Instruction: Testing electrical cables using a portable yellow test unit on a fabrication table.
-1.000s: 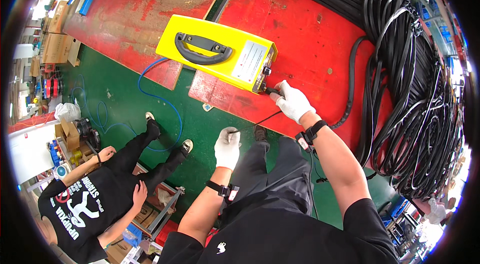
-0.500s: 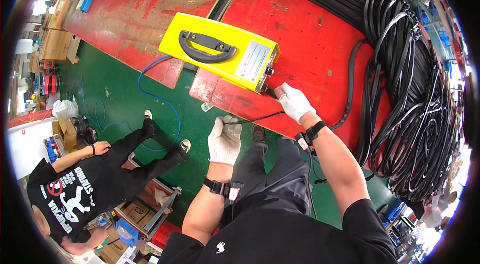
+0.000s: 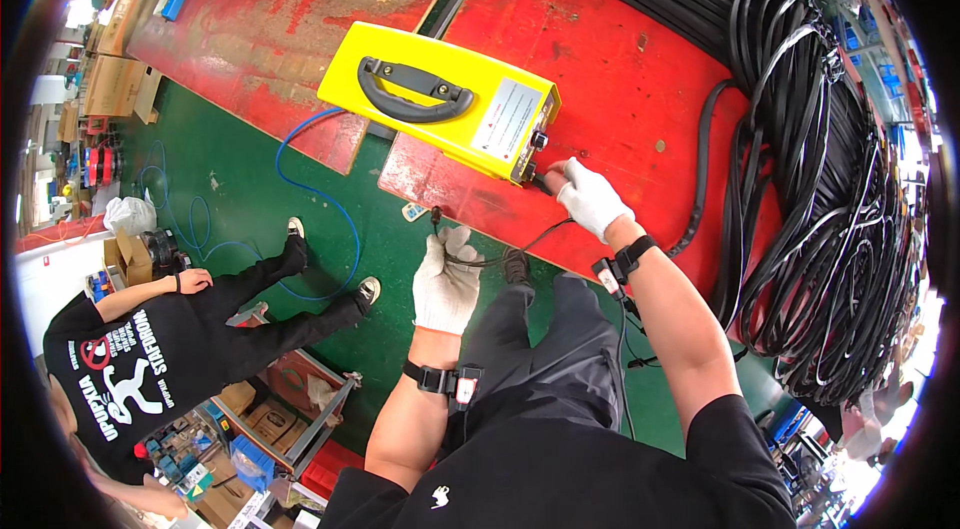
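Note:
A yellow box-shaped machine (image 3: pixel 470 74) with a black carrying handle (image 3: pixel 415 109) lies on the red tabletop, its control panel facing right. My right hand (image 3: pixel 592 199), in a white glove, is closed on a black cable plug (image 3: pixel 541 185) at the panel's lower corner. Whether the plug is fully seated cannot be seen. My left hand (image 3: pixel 447 284), also gloved, is closed around a thin black cable (image 3: pixel 520 251) just off the table's near edge. This cable's dark connector end (image 3: pixel 436 216) sticks up above the left fingers. The cable runs across to beneath my right hand.
Large bundles of black cable (image 3: pixel 810 229) cover the table's right side. A thick black cable (image 3: pixel 703 159) curves beside my right wrist. A blue hose (image 3: pixel 345 214) hangs from the machine to the green floor. At left, a person in black (image 3: pixel 140 369) is beside a cart (image 3: pixel 310 429).
The thin cable's connector end now shows above my left hand, which has turned slightly. My right hand stays at the plug, barely shifted. The person at left has moved a little.

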A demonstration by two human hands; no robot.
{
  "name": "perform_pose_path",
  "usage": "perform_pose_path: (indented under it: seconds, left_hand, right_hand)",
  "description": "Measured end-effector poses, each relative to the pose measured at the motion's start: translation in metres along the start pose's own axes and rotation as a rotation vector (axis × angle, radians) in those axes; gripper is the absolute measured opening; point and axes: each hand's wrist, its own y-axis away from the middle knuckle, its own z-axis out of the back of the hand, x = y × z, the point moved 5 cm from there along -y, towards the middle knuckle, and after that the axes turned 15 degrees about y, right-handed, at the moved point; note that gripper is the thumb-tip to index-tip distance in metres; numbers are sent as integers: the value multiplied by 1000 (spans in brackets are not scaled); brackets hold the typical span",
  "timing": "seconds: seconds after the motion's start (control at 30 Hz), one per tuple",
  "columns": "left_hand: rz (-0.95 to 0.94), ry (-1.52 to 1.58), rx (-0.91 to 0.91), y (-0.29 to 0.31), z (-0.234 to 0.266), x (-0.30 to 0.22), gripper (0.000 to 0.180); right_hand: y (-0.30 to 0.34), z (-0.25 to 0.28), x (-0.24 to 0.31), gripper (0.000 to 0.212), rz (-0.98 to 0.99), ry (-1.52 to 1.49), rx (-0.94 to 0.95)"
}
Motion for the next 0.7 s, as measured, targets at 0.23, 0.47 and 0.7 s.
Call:
perform_pose_path:
  seconds: [0.23,0.47,0.7]
  left_hand:
    - [26,-67,128,13,-16,6,28]
    - [-35,-397,119,20,-26,9,31]
    - [-23,-762,151,32,-36,27,36]
  right_hand:
    - [-5,3,3,42,-28,119,176]
    - [-1,3,11,40,33,222,36]
    - [-10,6,8,42,20,107,127]
